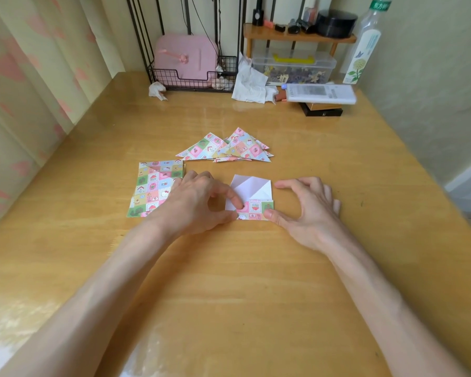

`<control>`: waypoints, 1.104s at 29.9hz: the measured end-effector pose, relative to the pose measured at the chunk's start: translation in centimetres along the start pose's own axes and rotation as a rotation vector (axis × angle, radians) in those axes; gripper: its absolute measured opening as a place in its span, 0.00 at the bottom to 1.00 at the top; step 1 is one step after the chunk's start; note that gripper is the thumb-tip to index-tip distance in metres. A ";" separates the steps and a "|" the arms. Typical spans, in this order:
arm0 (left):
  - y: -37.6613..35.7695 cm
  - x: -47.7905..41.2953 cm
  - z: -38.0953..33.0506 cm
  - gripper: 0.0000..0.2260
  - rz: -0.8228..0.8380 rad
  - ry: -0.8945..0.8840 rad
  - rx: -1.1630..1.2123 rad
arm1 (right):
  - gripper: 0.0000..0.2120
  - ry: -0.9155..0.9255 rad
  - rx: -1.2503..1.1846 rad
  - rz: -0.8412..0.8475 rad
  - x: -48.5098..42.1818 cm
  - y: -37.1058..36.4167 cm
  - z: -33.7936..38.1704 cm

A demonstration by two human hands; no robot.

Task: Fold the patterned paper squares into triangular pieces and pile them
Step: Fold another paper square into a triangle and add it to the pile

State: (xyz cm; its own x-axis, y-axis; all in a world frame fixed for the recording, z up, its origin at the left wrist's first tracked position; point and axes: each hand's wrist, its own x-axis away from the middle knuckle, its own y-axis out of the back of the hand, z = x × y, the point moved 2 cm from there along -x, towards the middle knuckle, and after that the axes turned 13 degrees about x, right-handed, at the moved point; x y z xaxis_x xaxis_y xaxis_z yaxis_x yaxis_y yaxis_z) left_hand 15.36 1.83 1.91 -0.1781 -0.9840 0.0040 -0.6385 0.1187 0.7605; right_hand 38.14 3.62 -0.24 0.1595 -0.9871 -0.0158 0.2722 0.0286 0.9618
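Left hand (199,202) pinches paper (252,189); right hand (310,210) presses opposite corner.

My table (256,281) is yellow wood with a glossy, reflecting finish. The paper (249,190) before me is thin and matt, with a plain white back and a colour-printed face like the folded triangles (229,149). Behind them I see a black metal wire basket (191,81), a clear plastic box (294,66) and crumpled tissue (157,90).

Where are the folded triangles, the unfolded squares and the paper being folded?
folded triangles (238,149), head view, top triangle's face.
unfolded squares (154,186), head view, top sheet's middle.
paper being folded (249,187), head view, white inner side.
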 end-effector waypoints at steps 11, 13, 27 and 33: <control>-1.8 -0.1 -0.7 0.13 -0.179 0.016 -0.013 | 0.31 -0.086 -0.037 -0.002 -0.1 -0.3 0.7; -1.8 -0.1 -0.5 0.12 -0.165 0.027 0.004 | 0.30 -0.106 -0.064 -0.025 -0.1 -0.5 0.8; -1.8 -0.2 -0.4 0.10 -0.151 0.027 0.034 | 0.26 -0.131 -0.058 -0.092 -0.3 -0.9 1.0; -1.8 -0.2 -0.3 0.11 -0.135 0.035 0.047 | 0.27 -0.136 -0.050 -0.136 -0.4 -0.9 0.9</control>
State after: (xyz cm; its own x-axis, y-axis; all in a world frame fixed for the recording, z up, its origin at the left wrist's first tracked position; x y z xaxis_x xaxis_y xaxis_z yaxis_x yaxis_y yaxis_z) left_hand 16.81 1.74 0.76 -0.0624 -0.9953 -0.0735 -0.6895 -0.0102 0.7242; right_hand 36.97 3.85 -0.85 -0.0105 -0.9945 -0.1045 0.3296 -0.1021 0.9386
